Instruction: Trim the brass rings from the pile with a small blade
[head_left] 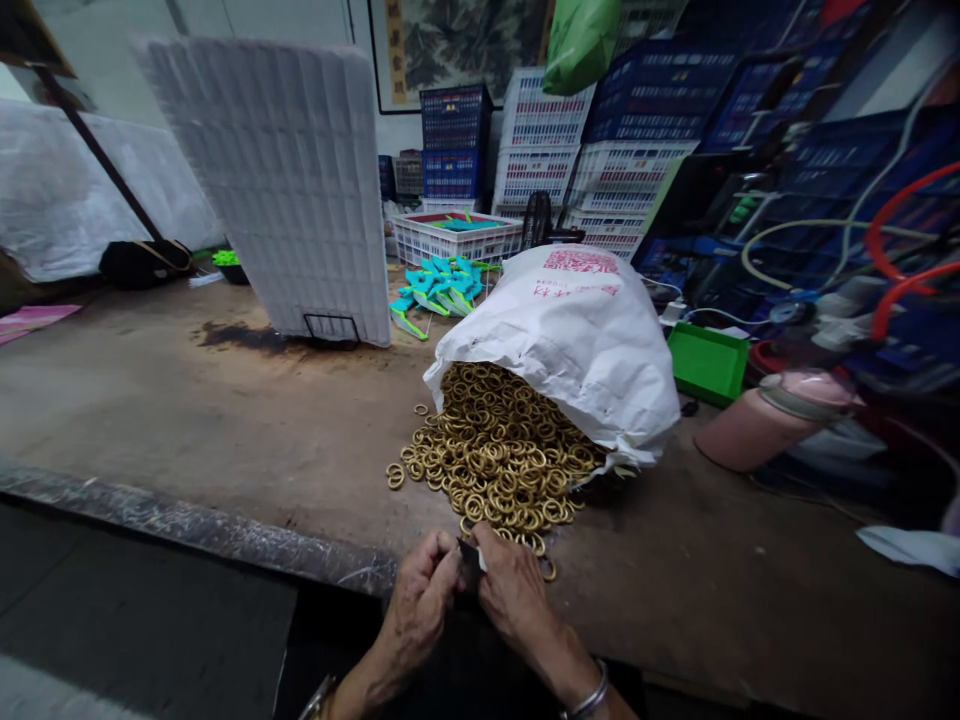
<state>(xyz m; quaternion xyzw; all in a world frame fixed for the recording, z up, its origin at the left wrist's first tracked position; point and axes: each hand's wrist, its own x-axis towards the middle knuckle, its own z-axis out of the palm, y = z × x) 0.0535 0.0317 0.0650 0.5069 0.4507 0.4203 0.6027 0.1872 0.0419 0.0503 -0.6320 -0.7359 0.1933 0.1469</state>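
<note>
A heap of brass-coloured rings (510, 475) spills from the mouth of a white woven sack (577, 340) lying on its side on the table. At the table's front edge, close below the heap, my left hand (424, 595) is closed with thumb and fingers pinched together. Beside it my right hand (517, 590) is closed too, its fingers curled toward the left. Between the hands shows a dark patch, with a small white bit at the right fingers. What either hand pinches is too hidden to name.
A tall white ribbed panel (300, 190) stands on the brown table (187, 420). Behind the sack are turquoise pieces (442, 285) and stacked crates (544, 130). To the right are a green tray (707, 362), a pink bottle (772, 425) and red tubing (881, 250).
</note>
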